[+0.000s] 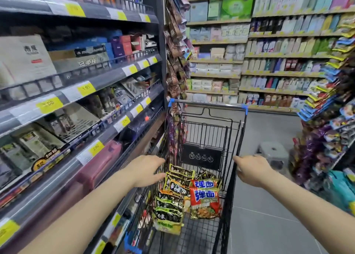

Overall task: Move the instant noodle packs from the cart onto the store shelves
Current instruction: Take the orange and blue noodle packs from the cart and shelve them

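Head view shows our left hand [148, 170], fingers loosely spread and empty, nearest the noodle packs [176, 184] just below-right in the cart [228, 200].

A narrow shop aisle is seen, floored in grey tiles [269, 225]. Dark shelving [80, 92] with yellow price tags [86, 88] is set along the left. Pale wooden shelves [278, 61] are filled with boxes at the far end. A grey stool [273, 152] is placed on the floor near the right-hand racks [330, 103].

Black wire cart [208, 136] on grey floor [269, 225]; green noodle packs [171, 201] and red noodle packs [206, 200] lie in basket.
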`<action>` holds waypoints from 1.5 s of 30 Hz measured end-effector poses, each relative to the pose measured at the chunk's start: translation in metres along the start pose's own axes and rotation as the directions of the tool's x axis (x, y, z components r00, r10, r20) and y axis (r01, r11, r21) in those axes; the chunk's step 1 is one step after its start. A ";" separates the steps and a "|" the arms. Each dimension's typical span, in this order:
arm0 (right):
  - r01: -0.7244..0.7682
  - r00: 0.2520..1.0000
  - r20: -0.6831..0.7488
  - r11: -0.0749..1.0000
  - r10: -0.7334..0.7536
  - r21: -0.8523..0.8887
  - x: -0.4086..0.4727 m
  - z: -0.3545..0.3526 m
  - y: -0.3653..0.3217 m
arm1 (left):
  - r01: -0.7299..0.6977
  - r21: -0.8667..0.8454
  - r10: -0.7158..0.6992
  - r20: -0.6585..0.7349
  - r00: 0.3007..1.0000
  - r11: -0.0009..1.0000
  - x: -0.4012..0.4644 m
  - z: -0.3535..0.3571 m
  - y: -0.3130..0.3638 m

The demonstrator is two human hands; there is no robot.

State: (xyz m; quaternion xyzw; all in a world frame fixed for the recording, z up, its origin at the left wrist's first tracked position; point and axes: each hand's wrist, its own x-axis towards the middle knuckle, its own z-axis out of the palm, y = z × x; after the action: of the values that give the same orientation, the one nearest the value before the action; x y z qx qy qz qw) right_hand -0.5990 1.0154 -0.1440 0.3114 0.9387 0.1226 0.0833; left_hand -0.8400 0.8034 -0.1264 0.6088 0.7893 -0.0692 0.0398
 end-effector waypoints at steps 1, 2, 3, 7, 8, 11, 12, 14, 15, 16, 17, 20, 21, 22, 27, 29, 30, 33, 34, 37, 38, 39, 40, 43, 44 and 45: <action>-0.002 1.000 0.011 1.000 0.002 0.016 0.012 0.006 -0.004 | -0.011 -0.001 0.011 0.006 1.000 1.000 0.011 0.004 -0.005; 0.000 1.000 0.027 1.000 -0.001 0.029 0.024 0.013 -0.007 | -0.016 -0.003 0.016 0.014 1.000 1.000 0.022 0.008 -0.011; 0.007 0.999 0.039 0.999 -0.008 0.039 0.036 0.019 -0.011 | -0.019 -0.007 0.019 0.020 1.000 1.000 0.034 0.013 -0.018; 0.010 0.993 0.117 0.999 -0.015 0.050 0.081 0.050 -0.026 | -0.039 -0.026 0.041 0.072 0.997 0.999 0.088 0.042 -0.046; 0.000 0.991 0.131 0.999 -0.007 0.054 0.092 0.059 -0.029 | -0.052 -0.023 0.054 0.085 0.995 0.998 0.102 0.052 -0.053; -0.056 0.980 0.199 0.989 0.028 0.139 0.123 0.094 -0.039 | -0.102 -0.009 0.102 0.114 0.988 0.995 0.144 0.084 -0.069; -0.097 0.972 0.230 0.977 0.052 0.191 0.132 0.110 -0.043 | -0.128 0.006 0.126 0.127 0.984 0.992 0.156 0.097 -0.074; -0.201 0.957 0.271 0.915 0.107 0.349 0.149 0.139 -0.052 | -0.188 0.037 0.180 0.152 0.972 0.982 0.177 0.123 -0.082; -0.257 0.949 0.283 0.866 0.141 0.429 0.155 0.153 -0.057 | -0.206 0.043 0.196 0.167 0.966 0.978 0.186 0.136 -0.085; -0.307 0.938 0.299 0.821 0.176 0.482 0.161 0.168 -0.063 | -0.229 0.058 0.216 0.173 0.961 0.972 0.194 0.150 -0.089; -0.349 0.925 0.324 0.785 0.200 0.513 0.165 0.185 -0.069 | -0.256 0.077 0.240 0.170 0.956 0.964 0.202 0.164 -0.093; -0.475 0.858 0.453 0.708 0.242 0.523 0.175 0.239 -0.081 | -0.297 0.070 0.284 0.151 0.947 0.952 0.219 0.200 -0.107; -0.507 0.837 0.486 0.689 0.251 0.518 0.178 0.258 -0.084 | -0.315 0.067 0.307 0.112 0.945 0.947 0.224 0.212 -0.111; -0.536 0.816 0.519 0.674 0.256 0.509 0.180 0.275 -0.086 | -0.322 0.070 0.316 0.083 0.945 0.944 0.228 0.221 -0.115; -0.663 0.709 0.649 0.573 0.274 0.482 0.193 0.337 -0.100 | -0.317 -0.029 0.319 0.053 0.946 0.948 0.238 0.264 -0.127; -0.721 0.669 0.681 0.481 0.297 0.498 0.197 0.361 -0.105 | -0.329 -0.011 0.329 0.024 0.944 0.944 0.238 0.272 -0.131; -0.745 0.649 0.701 0.429 0.295 0.510 0.199 0.368 -0.107 | -0.330 0.010 0.329 0.017 0.944 0.944 0.238 0.277 -0.133; -0.791 0.611 0.736 0.243 0.291 0.561 0.207 0.376 -0.111 | -0.360 0.039 0.362 -0.053 0.931 0.932 0.238 0.291 -0.138; -0.798 0.601 0.742 0.169 0.296 0.579 0.209 0.380 -0.112 | -0.368 0.048 0.371 -0.071 0.926 0.928 0.238 0.294 -0.139; -0.769 0.602 0.726 -0.005 0.334 0.639 0.212 0.396 -0.113 | -0.371 0.090 0.379 -0.108 0.919 0.924 0.238 0.300 -0.140; -0.762 0.600 0.720 -0.025 0.349 0.647 0.212 0.398 -0.115 | -0.365 0.085 0.373 -0.106 0.922 0.927 0.238 0.300 -0.139; -0.749 0.610 0.710 -0.037 0.352 0.662 0.213 0.399 -0.117 | -0.361 0.073 0.367 -0.104 0.924 0.930 0.238 0.301 -0.139; -0.740 0.618 0.700 -0.037 0.357 0.672 0.214 0.401 -0.119 | -0.359 0.059 0.363 -0.107 0.925 0.931 0.238 0.302 -0.139; -0.745 0.594 0.704 -0.063 0.390 0.664 0.216 0.407 -0.127 | -0.346 0.014 0.345 -0.109 0.932 0.938 0.238 0.301 -0.137; -0.759 0.574 0.700 -0.046 0.424 0.650 0.216 0.409 -0.129 | -0.344 0.006 0.343 -0.116 0.932 0.939 0.238 0.300 -0.137; -0.766 0.566 0.691 -0.023 0.449 0.642 0.215 0.418 -0.130 | -0.341 0.002 0.339 -0.120 0.933 0.940 0.238 0.300 -0.137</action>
State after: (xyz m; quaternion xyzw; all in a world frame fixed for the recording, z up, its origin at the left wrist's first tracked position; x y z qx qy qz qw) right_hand -0.7455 1.1191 -0.5974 0.6937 0.5614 -0.4496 -0.0391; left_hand -1.0398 0.9497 -0.4493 0.7386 0.6738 -0.0176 0.0099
